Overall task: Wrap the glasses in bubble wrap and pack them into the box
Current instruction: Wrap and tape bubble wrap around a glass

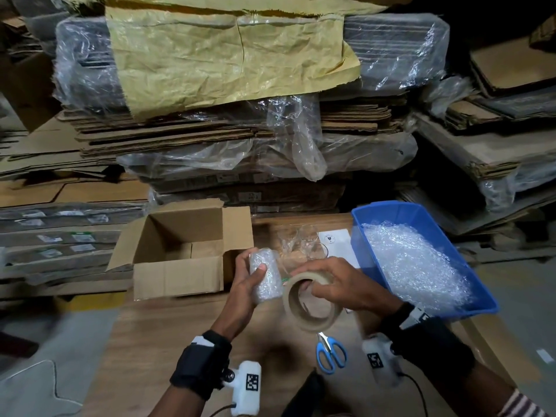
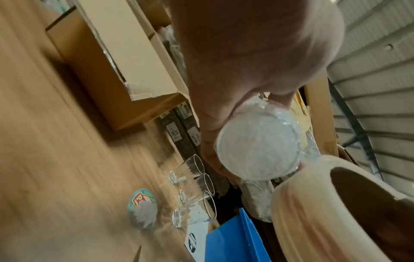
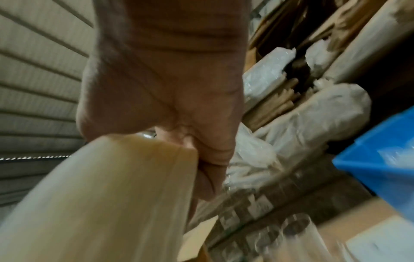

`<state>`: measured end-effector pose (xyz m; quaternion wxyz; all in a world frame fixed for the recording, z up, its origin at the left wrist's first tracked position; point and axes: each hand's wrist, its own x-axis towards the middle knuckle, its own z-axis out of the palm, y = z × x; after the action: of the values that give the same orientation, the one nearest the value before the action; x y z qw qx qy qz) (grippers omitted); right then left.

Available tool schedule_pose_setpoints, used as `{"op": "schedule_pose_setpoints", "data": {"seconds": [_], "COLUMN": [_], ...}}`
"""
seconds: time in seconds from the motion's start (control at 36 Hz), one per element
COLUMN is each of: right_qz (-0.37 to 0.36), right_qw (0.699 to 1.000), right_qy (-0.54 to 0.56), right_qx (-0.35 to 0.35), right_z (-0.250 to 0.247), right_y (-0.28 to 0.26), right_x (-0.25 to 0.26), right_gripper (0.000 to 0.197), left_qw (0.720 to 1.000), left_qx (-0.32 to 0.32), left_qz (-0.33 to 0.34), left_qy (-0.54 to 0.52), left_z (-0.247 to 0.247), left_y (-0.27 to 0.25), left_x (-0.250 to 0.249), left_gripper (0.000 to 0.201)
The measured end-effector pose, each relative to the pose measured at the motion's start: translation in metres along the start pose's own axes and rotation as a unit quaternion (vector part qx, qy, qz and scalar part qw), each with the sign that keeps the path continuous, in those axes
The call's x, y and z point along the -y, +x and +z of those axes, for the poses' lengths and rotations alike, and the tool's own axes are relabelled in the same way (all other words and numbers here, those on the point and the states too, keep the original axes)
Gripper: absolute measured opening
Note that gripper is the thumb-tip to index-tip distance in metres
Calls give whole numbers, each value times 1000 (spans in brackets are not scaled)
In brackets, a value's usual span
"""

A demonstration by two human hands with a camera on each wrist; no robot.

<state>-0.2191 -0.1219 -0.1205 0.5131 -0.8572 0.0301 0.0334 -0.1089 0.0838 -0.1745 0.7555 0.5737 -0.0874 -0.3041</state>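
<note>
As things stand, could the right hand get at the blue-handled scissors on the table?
Probably not at once. The scissors lie uncovered on the table just below the right hand, so the path looks free, but that hand grips the tape roll and would likely have to set it down first.

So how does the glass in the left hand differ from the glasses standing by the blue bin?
The held glass is covered in bubble wrap and gripped off the table by the left hand; the standing glasses are bare, clear, and upright on the table. None of them is in the box yet.
</note>
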Motion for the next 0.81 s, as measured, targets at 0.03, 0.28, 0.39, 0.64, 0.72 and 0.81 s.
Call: {"op": "schedule_pose_setpoints", "data": {"seconds": [0.03,0.28,0.39,0.64,0.72,0.81], "right_qz": [6,42,25,-80,-85,-69], "right_qw": [1000,971,973,974,981,974], "right_qy": [-19,-145,-161,-212,-174,-195], "right_qx": [11,188,164,-8,-26,-87], "right_z": [-3,2,16,57,58,47], "right_y": [1,-1,-2,-10,-9,-5], "right_x": [4,26,25,14,10,15], "right_gripper": [42,46,48,56,50,37], "left_qw": [1000,997,998,994,993,992], "left_qx": [-3,-55,-34,-61,-55,-36], "left_qz": [-2,32,42,54,76,110], "left_qy": [-5,-43,-41,-77,-77,-50], "left_z": [1,9,17,18,15,13], "left_y": [0,7,6,-1,-5,-9], "left_x": [-1,-6,-18,-29,-33,-36], "left_gripper": [58,48,38,33,37,44]}}
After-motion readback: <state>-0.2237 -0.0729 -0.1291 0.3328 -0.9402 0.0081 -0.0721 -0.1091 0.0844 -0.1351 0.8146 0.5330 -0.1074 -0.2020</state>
